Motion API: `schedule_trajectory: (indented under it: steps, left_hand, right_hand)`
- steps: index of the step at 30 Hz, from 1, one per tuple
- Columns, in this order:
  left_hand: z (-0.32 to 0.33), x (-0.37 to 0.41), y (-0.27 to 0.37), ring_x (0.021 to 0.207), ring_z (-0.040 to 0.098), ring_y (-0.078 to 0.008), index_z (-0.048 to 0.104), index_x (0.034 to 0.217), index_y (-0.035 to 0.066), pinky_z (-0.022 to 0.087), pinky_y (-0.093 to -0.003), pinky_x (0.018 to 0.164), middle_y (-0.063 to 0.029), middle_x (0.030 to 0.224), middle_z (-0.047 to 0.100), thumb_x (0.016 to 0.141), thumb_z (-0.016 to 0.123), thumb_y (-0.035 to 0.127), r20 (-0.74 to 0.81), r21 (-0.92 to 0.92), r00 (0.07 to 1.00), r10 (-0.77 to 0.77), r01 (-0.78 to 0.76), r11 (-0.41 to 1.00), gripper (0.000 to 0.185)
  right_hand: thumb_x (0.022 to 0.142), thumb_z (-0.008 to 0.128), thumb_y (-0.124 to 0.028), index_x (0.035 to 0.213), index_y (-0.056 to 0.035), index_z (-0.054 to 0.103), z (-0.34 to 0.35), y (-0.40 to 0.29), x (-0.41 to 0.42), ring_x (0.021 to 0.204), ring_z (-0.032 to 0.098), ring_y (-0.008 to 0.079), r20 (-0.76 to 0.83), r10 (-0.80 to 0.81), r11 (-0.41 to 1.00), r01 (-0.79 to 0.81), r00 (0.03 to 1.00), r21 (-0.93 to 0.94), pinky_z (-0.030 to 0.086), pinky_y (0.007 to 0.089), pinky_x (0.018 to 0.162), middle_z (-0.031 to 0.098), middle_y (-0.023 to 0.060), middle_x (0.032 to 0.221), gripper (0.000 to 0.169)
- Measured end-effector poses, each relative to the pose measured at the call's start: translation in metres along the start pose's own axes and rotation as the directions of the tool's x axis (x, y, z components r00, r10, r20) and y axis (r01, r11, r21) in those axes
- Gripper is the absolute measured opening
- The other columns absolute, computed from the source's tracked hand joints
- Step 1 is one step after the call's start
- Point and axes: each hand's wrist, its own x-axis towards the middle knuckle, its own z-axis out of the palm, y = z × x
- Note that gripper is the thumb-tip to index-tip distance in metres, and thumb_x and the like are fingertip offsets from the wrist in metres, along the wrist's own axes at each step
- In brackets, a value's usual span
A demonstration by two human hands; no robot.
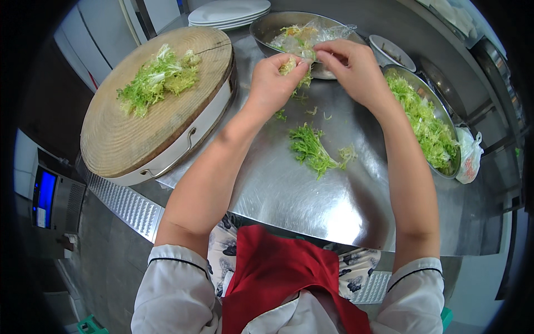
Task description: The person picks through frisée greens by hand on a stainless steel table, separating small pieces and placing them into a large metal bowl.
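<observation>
My left hand (273, 81) grips a small piece of frisée lettuce (302, 83) between thumb and fingers. Close beside it, my right hand (348, 64) has its thumb and fingertips near the top of that piece; whether they pinch a bit of leaf is unclear. Both hands are at the near rim of a steel bowl (260, 31), which contains leaf scraps and crumpled clear plastic (331, 33). A frisée sprig (315, 150) and small scraps lie on the steel table (271, 179) below my hands.
At left, a thick round wooden chopping block (117, 137) with a metal handle carries more frisée (160, 81). A steel basin (458, 165) of frisée (425, 121) stands at right, beside a tied plastic bag (469, 154). White plates (229, 12) are stacked behind; a white bowl (392, 52) sits back right.
</observation>
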Motion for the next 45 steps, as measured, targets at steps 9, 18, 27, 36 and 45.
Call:
schedule_trajectory:
  steps: [9,18,27,36,45]
  left_hand:
    - [0.003,0.001,0.002,0.081,0.063,-0.0335,0.070,0.090,0.005,0.049,-0.0393,0.069,-0.0111,0.090,0.067,0.084,0.068,0.021,-0.010,0.373,0.959,0.282,-0.258,0.891,0.018]
    - [-0.002,0.002,0.001,0.080,0.062,-0.0356,0.070,0.088,0.005,0.048,-0.0416,0.068,-0.0115,0.088,0.066,0.084,0.068,0.022,0.030,0.403,0.970,0.241,-0.233,0.885,0.018]
    - [-0.010,0.007,0.000,0.077,0.060,-0.0113,0.069,0.091,-0.003,0.046,-0.0260,0.071,-0.0045,0.083,0.066,0.088,0.067,0.015,0.068,0.275,0.975,0.212,-0.223,0.935,0.019]
    - [-0.012,0.003,0.011,0.069,0.045,-0.0011,0.072,0.101,0.007,0.035,-0.0189,0.061,0.0055,0.086,0.066,0.093,0.067,0.024,0.113,-0.112,0.985,-0.128,0.140,0.984,0.019]
    - [-0.011,0.005,0.004,0.083,0.055,-0.0032,0.071,0.106,0.005,0.042,-0.0200,0.070,0.0013,0.099,0.069,0.093,0.066,0.021,0.148,-0.202,0.989,0.000,0.030,0.979,0.021]
  right_hand:
    - [0.082,0.061,-0.016,0.085,-0.0044,0.069,-0.001,-0.011,-0.003,0.074,0.064,0.0356,0.120,-0.059,0.967,0.086,0.991,-0.240,0.050,0.0434,0.066,0.066,0.0159,0.077,0.015]
    - [0.077,0.062,-0.016,0.074,-0.0021,0.061,0.002,-0.011,0.004,0.070,0.062,0.0373,0.206,-0.090,0.941,0.151,0.974,-0.304,0.048,0.0463,0.063,0.064,0.0164,0.071,0.014]
    - [0.078,0.065,-0.018,0.080,-0.0032,0.066,0.014,0.011,0.013,0.058,0.059,0.0160,0.179,0.140,0.989,-0.144,0.974,0.013,0.048,0.0315,0.058,0.061,0.0080,0.063,0.015]
    - [0.088,0.065,-0.017,0.101,-0.0042,0.068,-0.017,0.041,0.057,0.069,0.063,0.0154,-0.098,0.186,0.923,-0.208,0.978,-0.324,0.050,0.0281,0.066,0.069,0.0110,0.088,0.018]
    - [0.083,0.065,-0.018,0.093,-0.0037,0.069,-0.010,0.020,0.011,0.071,0.066,0.0263,-0.009,-0.069,0.911,0.060,0.998,-0.408,0.052,0.0361,0.068,0.068,0.0127,0.079,0.017]
